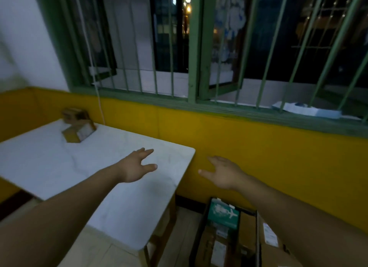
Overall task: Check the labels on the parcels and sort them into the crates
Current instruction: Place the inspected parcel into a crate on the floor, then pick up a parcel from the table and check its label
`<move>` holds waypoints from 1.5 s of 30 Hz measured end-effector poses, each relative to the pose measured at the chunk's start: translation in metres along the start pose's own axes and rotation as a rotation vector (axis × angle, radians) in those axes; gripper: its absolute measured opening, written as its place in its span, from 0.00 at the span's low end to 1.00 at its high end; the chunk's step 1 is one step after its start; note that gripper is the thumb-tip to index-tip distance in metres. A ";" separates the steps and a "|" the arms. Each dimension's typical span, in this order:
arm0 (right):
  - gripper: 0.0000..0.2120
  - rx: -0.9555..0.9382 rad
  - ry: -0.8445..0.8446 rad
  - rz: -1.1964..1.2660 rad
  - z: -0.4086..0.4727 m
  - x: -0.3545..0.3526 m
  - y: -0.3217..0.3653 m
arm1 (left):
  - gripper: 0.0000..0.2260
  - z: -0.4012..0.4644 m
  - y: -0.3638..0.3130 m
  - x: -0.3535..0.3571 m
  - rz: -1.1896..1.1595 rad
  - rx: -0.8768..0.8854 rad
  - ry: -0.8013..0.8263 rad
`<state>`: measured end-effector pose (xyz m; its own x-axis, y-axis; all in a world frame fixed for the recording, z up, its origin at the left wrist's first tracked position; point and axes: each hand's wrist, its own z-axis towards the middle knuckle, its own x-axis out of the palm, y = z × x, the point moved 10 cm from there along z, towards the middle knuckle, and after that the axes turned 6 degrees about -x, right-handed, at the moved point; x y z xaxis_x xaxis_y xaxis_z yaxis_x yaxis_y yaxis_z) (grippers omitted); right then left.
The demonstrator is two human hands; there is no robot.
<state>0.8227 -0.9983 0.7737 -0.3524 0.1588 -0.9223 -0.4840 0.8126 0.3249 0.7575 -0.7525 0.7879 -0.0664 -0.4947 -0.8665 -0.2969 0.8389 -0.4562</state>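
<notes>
Two brown cardboard parcels (78, 130) lie stacked at the far left corner of the white table (111, 187); the lower one shows a white label. My left hand (137, 167) hovers over the table's right part, fingers spread, holding nothing. My right hand (223, 172) is stretched out past the table's right edge, in front of the yellow wall, also empty with fingers spread. Below it on the floor stands a dark crate (201, 227) with several parcels inside, one teal (224, 215), others brown with white labels.
A yellow lower wall (258, 157) runs behind the table, with a green barred window (193, 47) above it. A white cord (99, 105) hangs down to the table's back edge. Papers (306, 109) lie on the window sill. Tiled floor shows below the table.
</notes>
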 end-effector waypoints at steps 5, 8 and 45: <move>0.39 -0.129 -0.022 -0.009 0.025 0.004 0.075 | 0.31 -0.027 0.075 -0.051 -0.005 -0.102 -0.076; 0.39 -0.164 -0.046 -0.038 0.044 0.009 0.123 | 0.31 -0.038 0.122 -0.074 -0.009 -0.141 -0.100; 0.33 -0.310 -0.081 0.035 0.500 0.063 0.549 | 0.31 0.196 0.569 -0.343 -0.037 -0.333 -0.125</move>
<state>0.9354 -0.2618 0.7896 -0.3137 0.2380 -0.9192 -0.6980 0.5985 0.3931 0.7982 -0.0612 0.7858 0.0609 -0.4743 -0.8783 -0.5926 0.6909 -0.4142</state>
